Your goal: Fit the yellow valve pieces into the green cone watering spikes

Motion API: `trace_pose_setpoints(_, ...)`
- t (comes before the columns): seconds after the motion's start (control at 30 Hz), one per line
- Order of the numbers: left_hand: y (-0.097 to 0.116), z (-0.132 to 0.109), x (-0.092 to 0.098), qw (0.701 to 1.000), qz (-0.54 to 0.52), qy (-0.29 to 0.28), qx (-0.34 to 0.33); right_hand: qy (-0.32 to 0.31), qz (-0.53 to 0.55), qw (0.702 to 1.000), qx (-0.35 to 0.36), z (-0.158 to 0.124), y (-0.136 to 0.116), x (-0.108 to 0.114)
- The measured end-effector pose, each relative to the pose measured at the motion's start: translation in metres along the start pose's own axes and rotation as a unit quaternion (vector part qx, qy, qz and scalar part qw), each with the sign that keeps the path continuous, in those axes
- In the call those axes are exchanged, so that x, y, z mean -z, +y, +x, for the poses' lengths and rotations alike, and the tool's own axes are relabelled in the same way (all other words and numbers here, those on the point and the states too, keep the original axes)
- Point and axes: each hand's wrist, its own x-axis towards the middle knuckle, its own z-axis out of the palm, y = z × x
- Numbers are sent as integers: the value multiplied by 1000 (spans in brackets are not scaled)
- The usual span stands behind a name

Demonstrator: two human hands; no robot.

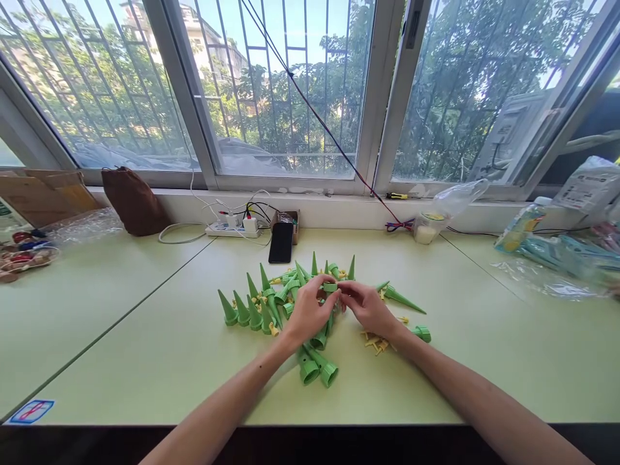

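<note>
A heap of green plastic cone spikes (290, 290) lies on the pale green table (145, 349), some standing upright in a row at the left (242, 311), others lying flat (317, 368). Small yellow parts (375, 342) are scattered beside them. My left hand (307, 310) is closed around a green spike with a ring-shaped end (330, 287). My right hand (368, 307) meets it from the right, fingers pinched at the same piece. What the right fingers pinch is too small to name.
A black phone (281, 243) leans by a white power strip (232, 228) with cables at the window wall. A brown pouch (133, 200) and cardboard (43, 194) sit at the left. Plastic bags, a bottle (520, 229) and a small jar (426, 229) sit at the right.
</note>
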Motion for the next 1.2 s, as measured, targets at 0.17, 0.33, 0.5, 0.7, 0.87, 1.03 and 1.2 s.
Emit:
trace_pose_setpoints(0.17, 1, 1, 0, 998, -61, 14, 11, 20, 102, 994, -24, 2, 1, -2)
trace_pose_setpoints(0.33, 3, 1, 0, 985, -169, -18, 35, 50, 151, 986, -42, 4, -6, -2)
trace_pose_setpoints(0.5, 4, 1, 0, 977, -206, -19, 47, 84, 171, 981, -40, 6, -12, -2)
trace_pose_setpoints(0.7, 0, 1, 0, 983, -178, -8, 47, 80, 164, 982, -48, 7, -8, -2)
trace_pose_setpoints(0.87, -1, 2, 0, 980, -193, -12, 47, 74, 176, 980, -49, 6, -5, -2)
trace_pose_setpoints(1.03, 1, 0, -2, 984, -173, -8, 36, 80, 185, 978, -47, 6, -8, -2)
trace_pose_setpoints(1.2, 1, -1, -2, 987, -159, -9, 31, 79, 189, 977, -51, 6, -11, -2)
